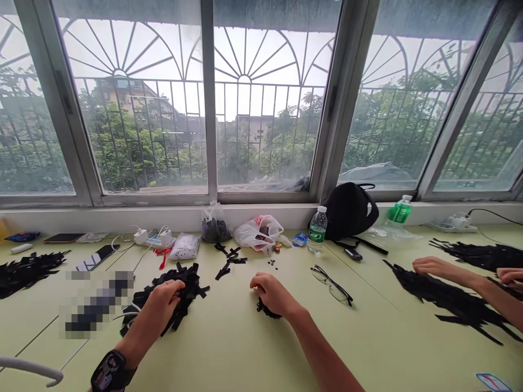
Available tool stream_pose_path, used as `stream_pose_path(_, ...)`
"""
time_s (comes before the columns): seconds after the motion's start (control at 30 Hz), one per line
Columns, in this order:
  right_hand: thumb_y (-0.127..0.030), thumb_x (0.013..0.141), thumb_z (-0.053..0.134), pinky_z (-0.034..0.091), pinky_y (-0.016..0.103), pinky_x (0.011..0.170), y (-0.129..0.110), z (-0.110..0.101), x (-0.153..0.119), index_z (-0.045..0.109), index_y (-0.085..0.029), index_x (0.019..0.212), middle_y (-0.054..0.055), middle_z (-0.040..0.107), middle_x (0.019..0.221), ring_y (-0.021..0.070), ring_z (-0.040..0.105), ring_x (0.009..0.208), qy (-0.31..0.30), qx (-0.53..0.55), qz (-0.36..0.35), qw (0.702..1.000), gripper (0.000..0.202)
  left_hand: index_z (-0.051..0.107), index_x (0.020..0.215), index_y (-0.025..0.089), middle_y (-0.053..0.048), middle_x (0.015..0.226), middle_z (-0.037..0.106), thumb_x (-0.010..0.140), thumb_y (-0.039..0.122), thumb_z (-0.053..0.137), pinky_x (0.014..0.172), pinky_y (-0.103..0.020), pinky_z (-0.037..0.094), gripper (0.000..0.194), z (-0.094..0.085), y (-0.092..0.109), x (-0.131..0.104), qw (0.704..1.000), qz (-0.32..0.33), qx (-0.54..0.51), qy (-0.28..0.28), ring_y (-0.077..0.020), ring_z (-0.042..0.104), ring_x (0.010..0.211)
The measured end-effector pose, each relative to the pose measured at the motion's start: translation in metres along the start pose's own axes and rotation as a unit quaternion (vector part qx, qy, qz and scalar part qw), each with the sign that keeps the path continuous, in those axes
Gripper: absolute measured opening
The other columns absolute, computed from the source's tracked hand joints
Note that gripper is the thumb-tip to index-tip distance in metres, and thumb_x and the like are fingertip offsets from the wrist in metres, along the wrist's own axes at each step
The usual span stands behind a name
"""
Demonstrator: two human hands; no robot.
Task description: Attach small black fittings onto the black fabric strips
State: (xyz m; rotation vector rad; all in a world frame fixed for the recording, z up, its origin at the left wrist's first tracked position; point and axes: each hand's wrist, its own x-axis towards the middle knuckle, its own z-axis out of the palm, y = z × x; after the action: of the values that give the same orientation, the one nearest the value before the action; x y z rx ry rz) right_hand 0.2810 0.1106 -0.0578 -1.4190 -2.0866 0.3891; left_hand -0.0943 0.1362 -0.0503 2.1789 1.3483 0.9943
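Observation:
My left hand (163, 299), with a black watch (110, 370) on its wrist, rests over a loose pile of short black fabric strips (190, 291). Its thumb and fingers are closed together at the pile; what is between them is hidden. My right hand (269, 291) is bent down over a small heap of little black ring-like pieces (267, 311). Those fingers are curled in, and their tips are mostly out of sight. A few small dark pieces (272, 263) lie just beyond it, and several separate black strips (231, 260) are farther back between the hands.
Eyeglasses (334, 286) lie right of my right hand. Behind stand a water bottle (317, 231), a black bag (351, 211) and plastic bags (259, 233). White cables run from a power strip (155, 239) on the left. A co-worker's hand (439, 268) touches black strips (453, 299) at right.

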Motion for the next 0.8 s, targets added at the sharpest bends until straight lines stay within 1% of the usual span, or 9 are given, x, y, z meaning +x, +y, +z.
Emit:
stream_pose_path(0.1, -0.003, 0.084, 0.046, 0.045, 0.026, 0.077, -0.001, -0.001, 0.000, 0.073, -0.019, 0.089, 0.004, 0.070, 0.095, 0.0177, 0.065, 0.085, 0.014, 0.001, -0.002, 1.000, 0.031, 0.074, 0.090, 0.022, -0.007, 0.096, 0.075, 0.081, 0.033, 0.067, 0.085, -0.036, 0.060, 0.016, -0.005, 0.010, -0.001, 0.998, -0.006, -0.053, 0.019, -0.0267, 0.074, 0.087)
stream_pose_path(0.23, -0.006, 0.083, 0.049, 0.044, 0.025, 0.072, -0.003, -0.004, 0.000, 0.073, -0.019, 0.087, 0.005, 0.070, 0.092, 0.0170, 0.063, 0.080, 0.028, 0.007, 0.010, 1.000, 0.027, 0.074, 0.079, 0.022, -0.006, 0.091, 0.075, 0.083, 0.045, 0.068, 0.081, -0.034, 0.061, 0.024, -0.006, 0.028, -0.003, 0.997, -0.005, -0.066, 0.044, -0.0255, 0.073, 0.082)
stream_pose_path(0.33, -0.008, 0.081, 0.051, 0.044, 0.026, 0.071, -0.004, -0.007, 0.000, 0.072, -0.018, 0.085, 0.006, 0.070, 0.090, 0.0170, 0.062, 0.077, 0.032, 0.012, 0.022, 0.999, 0.024, 0.073, 0.083, 0.023, -0.005, 0.090, 0.076, 0.085, 0.047, 0.067, 0.080, -0.033, 0.060, 0.025, -0.006, 0.043, -0.002, 0.995, -0.010, -0.073, 0.070, -0.0250, 0.073, 0.082)
stream_pose_path(0.43, -0.010, 0.079, 0.053, 0.044, 0.025, 0.070, -0.003, -0.011, -0.001, 0.073, -0.019, 0.083, 0.005, 0.069, 0.087, 0.0167, 0.062, 0.075, 0.030, 0.012, 0.029, 0.999, 0.022, 0.070, 0.090, 0.023, -0.003, 0.084, 0.076, 0.088, 0.049, 0.067, 0.072, -0.030, 0.057, 0.027, -0.004, 0.057, 0.002, 0.990, -0.018, -0.098, 0.096, -0.0231, 0.072, 0.077)
stream_pose_path(0.5, -0.011, 0.078, 0.055, 0.045, 0.025, 0.070, -0.003, -0.013, -0.002, 0.073, -0.019, 0.082, 0.004, 0.069, 0.084, 0.0160, 0.061, 0.073, 0.021, 0.016, 0.026, 0.999, 0.020, 0.068, 0.096, 0.022, -0.003, 0.081, 0.075, 0.090, 0.052, 0.065, 0.065, -0.028, 0.055, 0.030, -0.001, 0.066, 0.007, 0.986, -0.020, -0.133, 0.097, -0.0213, 0.071, 0.073)
stream_pose_path(0.6, -0.015, 0.076, 0.059, 0.045, 0.024, 0.069, -0.004, -0.017, -0.005, 0.073, -0.019, 0.079, 0.003, 0.069, 0.084, 0.0150, 0.060, 0.071, -0.016, 0.035, 0.024, 0.999, 0.015, 0.064, 0.101, 0.021, -0.004, 0.079, 0.074, 0.091, 0.056, 0.064, 0.052, -0.024, 0.048, 0.036, 0.010, 0.076, 0.017, 0.978, -0.029, -0.190, 0.083, -0.0196, 0.069, 0.065)
stream_pose_path(0.67, -0.017, 0.075, 0.063, 0.046, 0.024, 0.069, -0.005, -0.020, -0.006, 0.073, -0.018, 0.078, 0.003, 0.068, 0.085, 0.0151, 0.060, 0.073, -0.045, 0.044, 0.024, 0.998, 0.011, 0.062, 0.100, 0.020, -0.004, 0.075, 0.074, 0.090, 0.057, 0.065, 0.046, -0.022, 0.042, 0.039, 0.021, 0.079, 0.025, 0.968, -0.037, -0.234, 0.078, -0.0164, 0.064, 0.056)
stream_pose_path(0.73, -0.018, 0.073, 0.066, 0.046, 0.024, 0.072, -0.007, -0.023, -0.008, 0.073, -0.018, 0.077, 0.003, 0.068, 0.088, 0.0158, 0.061, 0.077, -0.066, 0.044, 0.019, 0.997, 0.009, 0.060, 0.100, 0.020, -0.003, 0.072, 0.074, 0.088, 0.058, 0.066, 0.045, -0.021, 0.039, 0.040, 0.034, 0.079, 0.032, 0.956, -0.048, -0.283, 0.065, -0.0131, 0.059, 0.050)
stream_pose_path(0.8, -0.017, 0.070, 0.067, 0.046, 0.024, 0.074, -0.008, -0.024, -0.009, 0.073, -0.019, 0.077, 0.003, 0.068, 0.090, 0.0166, 0.061, 0.082, -0.076, 0.042, 0.011, 0.996, 0.009, 0.059, 0.100, 0.019, -0.003, 0.070, 0.073, 0.086, 0.060, 0.068, 0.043, -0.020, 0.037, 0.044, 0.048, 0.077, 0.038, 0.938, -0.077, -0.333, 0.048, -0.0108, 0.054, 0.045)
